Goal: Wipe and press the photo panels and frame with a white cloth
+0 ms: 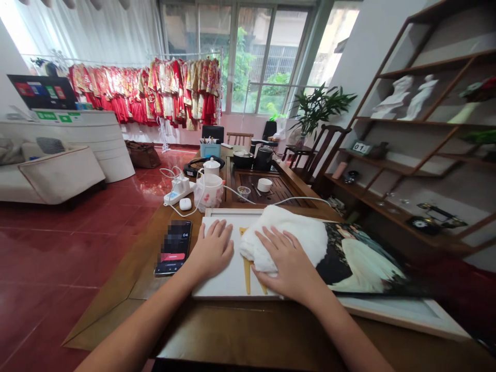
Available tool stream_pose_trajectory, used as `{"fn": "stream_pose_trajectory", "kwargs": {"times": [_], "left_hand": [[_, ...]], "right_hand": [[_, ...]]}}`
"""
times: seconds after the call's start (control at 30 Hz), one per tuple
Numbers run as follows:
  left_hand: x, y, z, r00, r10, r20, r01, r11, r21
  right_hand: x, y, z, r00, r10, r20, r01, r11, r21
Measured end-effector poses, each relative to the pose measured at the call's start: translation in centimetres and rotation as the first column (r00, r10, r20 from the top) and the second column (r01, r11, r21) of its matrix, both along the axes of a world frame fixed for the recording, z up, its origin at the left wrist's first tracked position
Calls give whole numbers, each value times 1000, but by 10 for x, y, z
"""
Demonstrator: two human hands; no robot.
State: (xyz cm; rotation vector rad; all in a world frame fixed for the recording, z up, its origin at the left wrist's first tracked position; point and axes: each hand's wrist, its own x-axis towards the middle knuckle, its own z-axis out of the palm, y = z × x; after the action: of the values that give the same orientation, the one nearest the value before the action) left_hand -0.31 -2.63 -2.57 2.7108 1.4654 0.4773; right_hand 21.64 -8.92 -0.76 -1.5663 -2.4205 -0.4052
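Observation:
My left hand (213, 249) lies flat on the left part of a white panel (227, 284), fingers stretched out and holding nothing. My right hand (289, 263) rests spread on a bunched white towel (306, 232), pressing on it rather than wrapped around it. Under the towel's left edge, yellow strips (247, 276) show on the panel; the rest of them is hidden. To the right, a printed photo with a pale gown (360, 263) lies partly beneath the towel, over a light wooden frame (411, 315).
A phone (176, 248) lies left of the panel on the wooden table (127, 310). Behind are a power strip (178, 191), a plastic-wrapped tub (209, 191), a white cup (264, 185) and a white cable (298, 199). Shelves (403, 121) stand at the right.

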Motion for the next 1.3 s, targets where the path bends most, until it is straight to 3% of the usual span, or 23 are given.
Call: {"fn": "stream_pose_trajectory", "kwargs": {"times": [0.3,0.77,1.13,1.3], "left_hand": [[0,0,0,1000,1,12,-1,1000,-2],[0,-1,1,1000,4,11,-4,1000,-21],[0,-2,0,1000,5,24,-5,1000,-2],[0,-2,0,1000,3,26,-3,1000,-14]], "right_hand": [[4,-22,0,999,18,31,-18,1000,-18],[3,16,6,999,17,-29,-17,1000,-12],[4,-20,-4,1000,30,7,-30,1000,-8],[4,-14,-1,999,36,-7,-36,999,-20]]}}
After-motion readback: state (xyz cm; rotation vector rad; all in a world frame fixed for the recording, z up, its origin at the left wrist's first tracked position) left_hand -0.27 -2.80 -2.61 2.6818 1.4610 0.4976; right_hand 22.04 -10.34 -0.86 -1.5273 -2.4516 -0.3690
